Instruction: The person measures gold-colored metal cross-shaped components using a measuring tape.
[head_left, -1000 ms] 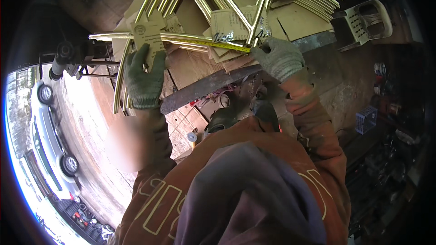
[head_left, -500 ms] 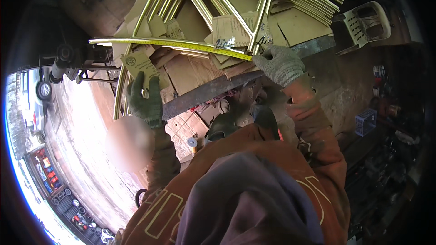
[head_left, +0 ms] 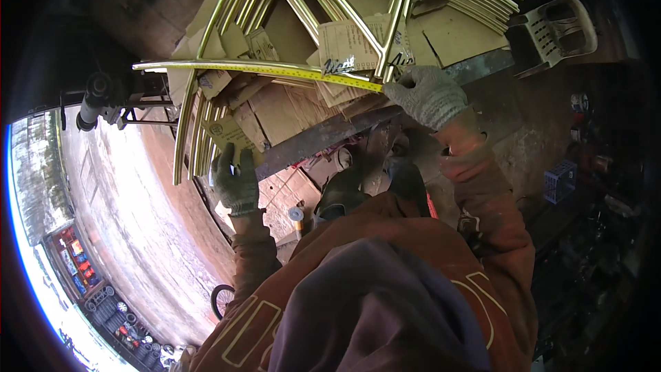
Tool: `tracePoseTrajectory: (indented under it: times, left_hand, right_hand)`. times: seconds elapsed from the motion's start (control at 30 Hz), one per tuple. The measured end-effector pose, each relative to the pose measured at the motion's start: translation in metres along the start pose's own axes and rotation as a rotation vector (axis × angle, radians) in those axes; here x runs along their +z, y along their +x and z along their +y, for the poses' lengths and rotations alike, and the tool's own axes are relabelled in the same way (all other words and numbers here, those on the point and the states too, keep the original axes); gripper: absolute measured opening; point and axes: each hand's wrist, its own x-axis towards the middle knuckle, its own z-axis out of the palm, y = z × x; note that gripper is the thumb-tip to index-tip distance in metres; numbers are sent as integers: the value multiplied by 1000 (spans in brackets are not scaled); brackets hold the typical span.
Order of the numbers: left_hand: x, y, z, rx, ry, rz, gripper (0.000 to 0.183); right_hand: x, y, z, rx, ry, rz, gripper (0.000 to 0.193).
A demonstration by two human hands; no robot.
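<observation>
My right hand [head_left: 428, 98], in a grey knit glove, is closed at the right end of a yellow tape measure [head_left: 296, 71]. The palm hides what lies inside the grip. The blade stretches left along a shiny gold-coloured metal tube [head_left: 162, 65], part of a stack of bent tube frames. My left hand [head_left: 236, 182], gloved too, is low at the left, its fingertips at the lower edge of a printed cardboard piece [head_left: 231, 132]. How firmly the fingers pinch it is partly hidden. Another cardboard sheet [head_left: 344, 45], with handwriting, lies among the tubes.
The frames rest on a cardboard-covered bench with a dark front edge [head_left: 323, 139]. A plastic chair [head_left: 556, 34] stands at the far right, a blue crate [head_left: 560, 181] on the floor below it. Machinery [head_left: 96, 100] stands left, and a wheel [head_left: 222, 300] shows beside my left arm.
My left hand has moved down and slightly right, and the printed cardboard piece has shifted with it, baring tube ends. My right hand and the tape stay nearly in place.
</observation>
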Motion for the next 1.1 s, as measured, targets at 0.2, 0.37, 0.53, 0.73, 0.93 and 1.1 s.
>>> tracePoseTrajectory:
  times: [0.2, 0.37, 0.53, 0.73, 0.93, 1.1]
  left_hand:
    - [9, -11, -37, -34, 33, -14, 43]
    - [14, -22, -57, -63, 5, -3, 42]
    - [11, -28, -64, -89, -7, 8, 43]
    - [-2, -43, -102, -159, 42, -18, 44]
    - [-16, -77, -146, -319, -204, 29, 37]
    - [-33, -131, -152, -614, -495, 255, 29]
  right_hand:
    - [-1, 1, 2, 14, 26, -13, 51]
    - [-1, -1, -3, 16, 14, -1, 52]
    - [-6, -4, -10, 32, 3, -8, 51]
    - [-3, -1, -4, 35, 9, 0, 51]
    - [4, -3, 0, 12, -41, 44, 53]
    - [2, -9, -12, 58, -40, -71, 56]
